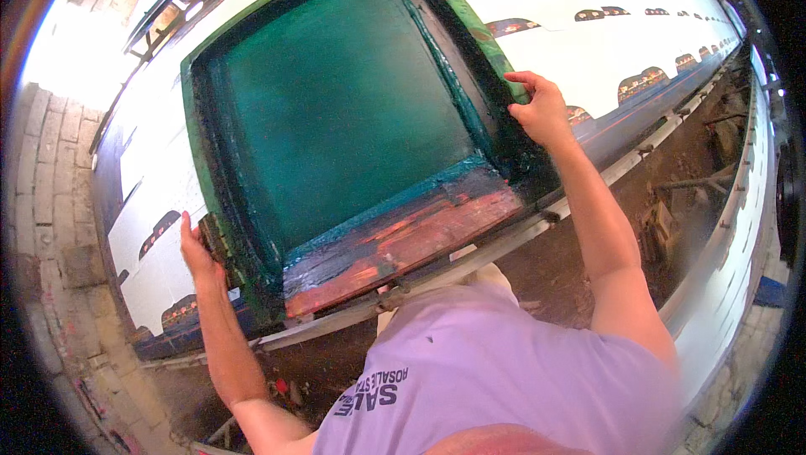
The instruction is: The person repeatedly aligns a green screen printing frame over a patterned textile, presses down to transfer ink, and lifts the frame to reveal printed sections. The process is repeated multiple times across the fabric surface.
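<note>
A rectangular screen frame with green, ink-smeared rims surrounds a teal mesh; a reddish-brown, streaked band runs along its near end. My left hand grips the frame's left side low down, at a dark, stained piece of the edge. My right hand holds the right side higher up, index finger and thumb on the rim, the other fingers partly hidden. The frame is over a long table with a white covering that carries rows of dark, speckled printed shapes. My torso is close to the frame's near edge.
A metal rail runs along the table's near edge. Beneath it, dark ground holds wooden scraps and bars. Another long white table bends along the right rim. Pale brick paving lies to the left, and metal framework stands at the upper left.
</note>
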A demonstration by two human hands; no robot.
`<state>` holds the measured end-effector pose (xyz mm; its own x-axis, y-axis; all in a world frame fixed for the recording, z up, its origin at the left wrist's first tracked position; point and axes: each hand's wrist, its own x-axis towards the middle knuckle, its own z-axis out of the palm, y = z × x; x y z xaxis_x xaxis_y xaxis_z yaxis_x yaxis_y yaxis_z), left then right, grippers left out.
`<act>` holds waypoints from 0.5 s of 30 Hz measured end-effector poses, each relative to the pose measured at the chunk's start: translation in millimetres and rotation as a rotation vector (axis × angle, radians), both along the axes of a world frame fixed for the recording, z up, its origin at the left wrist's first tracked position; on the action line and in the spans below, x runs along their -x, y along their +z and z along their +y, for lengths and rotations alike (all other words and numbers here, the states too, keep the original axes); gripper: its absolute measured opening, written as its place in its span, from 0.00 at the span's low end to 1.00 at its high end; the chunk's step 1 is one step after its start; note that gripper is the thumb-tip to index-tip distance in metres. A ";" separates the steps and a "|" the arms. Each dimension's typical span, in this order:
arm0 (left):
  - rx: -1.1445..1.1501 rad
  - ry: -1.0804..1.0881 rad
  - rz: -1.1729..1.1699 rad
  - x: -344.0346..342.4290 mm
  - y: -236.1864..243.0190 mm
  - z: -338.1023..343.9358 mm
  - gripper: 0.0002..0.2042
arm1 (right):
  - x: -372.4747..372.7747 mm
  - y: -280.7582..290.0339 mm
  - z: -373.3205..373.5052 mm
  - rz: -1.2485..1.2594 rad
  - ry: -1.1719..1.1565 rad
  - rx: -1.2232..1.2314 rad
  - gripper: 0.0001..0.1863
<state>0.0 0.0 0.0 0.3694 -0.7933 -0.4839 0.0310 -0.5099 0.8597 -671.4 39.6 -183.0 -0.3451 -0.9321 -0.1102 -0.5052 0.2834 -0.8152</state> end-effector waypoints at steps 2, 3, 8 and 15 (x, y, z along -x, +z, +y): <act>0.053 0.027 -0.012 16.8 -9.9 -11.6 0.33 | 12.2 -10.9 -3.6 0.009 -0.042 0.044 0.32; 0.076 0.025 0.050 16.1 -29.4 -10.3 0.32 | 18.1 18.7 -5.7 0.051 -0.061 0.054 0.33; 0.118 0.068 0.008 -1.2 -40.3 4.9 0.30 | -11.7 27.1 4.1 -0.076 -0.157 0.015 0.37; 0.189 0.094 0.001 13.2 -55.7 7.9 0.28 | -1.6 19.5 6.8 -0.166 -0.181 0.089 0.39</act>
